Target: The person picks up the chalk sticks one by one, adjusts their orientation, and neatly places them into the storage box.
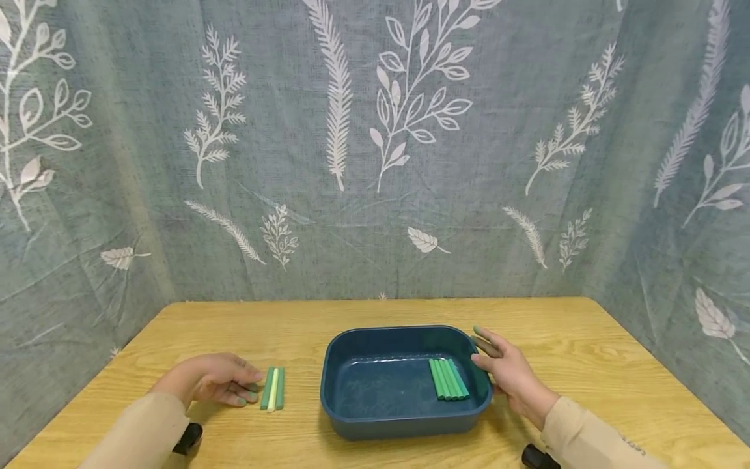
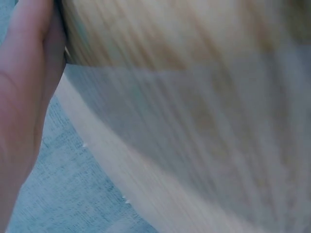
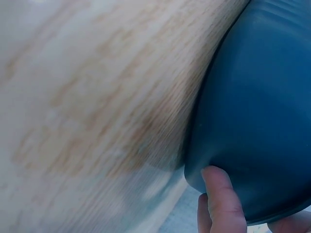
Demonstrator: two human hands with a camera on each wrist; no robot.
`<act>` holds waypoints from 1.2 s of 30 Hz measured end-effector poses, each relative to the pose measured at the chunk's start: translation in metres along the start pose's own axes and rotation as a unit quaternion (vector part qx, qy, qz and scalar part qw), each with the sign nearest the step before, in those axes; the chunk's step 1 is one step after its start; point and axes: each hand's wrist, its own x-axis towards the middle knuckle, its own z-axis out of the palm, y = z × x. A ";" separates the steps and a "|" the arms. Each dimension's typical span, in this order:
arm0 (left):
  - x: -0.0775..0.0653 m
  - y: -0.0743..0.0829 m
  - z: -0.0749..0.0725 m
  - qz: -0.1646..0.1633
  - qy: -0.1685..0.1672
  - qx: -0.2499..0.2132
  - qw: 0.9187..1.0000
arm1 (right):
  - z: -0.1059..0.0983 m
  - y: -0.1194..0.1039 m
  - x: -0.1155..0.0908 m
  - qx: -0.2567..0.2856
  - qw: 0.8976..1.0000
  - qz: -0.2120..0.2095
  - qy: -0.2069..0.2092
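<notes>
My left hand (image 1: 225,381), fingers loosely bent, rests beside three chalk-like sticks (image 1: 272,389) on the table. Two of these are green, and the middle one is pale yellow; the fingertips are right by the leftmost. In the left wrist view the side of the hand (image 2: 24,92) appears without the sticks. My right hand (image 1: 506,371) holds the right side of a dark blue plastic bin (image 1: 404,426), thumb over the rim. In the right wrist view a fingertip (image 3: 217,179) presses the outer wall. Several green sticks (image 1: 449,380) lie side by side at the bin's right end.
The wooden table (image 1: 375,312) has its back edge against a grey-green curtain (image 1: 293,247) with white leaf patterns. Curtain also hangs on both sides. A dark strap piece (image 1: 189,438) shows under the left wrist and another (image 1: 539,457) under the right.
</notes>
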 end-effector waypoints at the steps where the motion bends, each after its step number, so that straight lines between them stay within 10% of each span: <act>1: 0.000 0.001 0.001 0.000 0.004 0.002 1.000 | 0.000 0.000 0.000 0.001 1.000 0.000 -0.001; 21: 0.002 0.007 0.015 -0.033 0.083 0.060 0.994 | 0.000 -0.001 0.001 -0.009 1.000 0.004 0.002; 36: 0.000 0.001 0.013 -0.028 0.069 0.048 0.996 | 0.003 -0.001 0.000 -0.007 1.000 0.014 0.012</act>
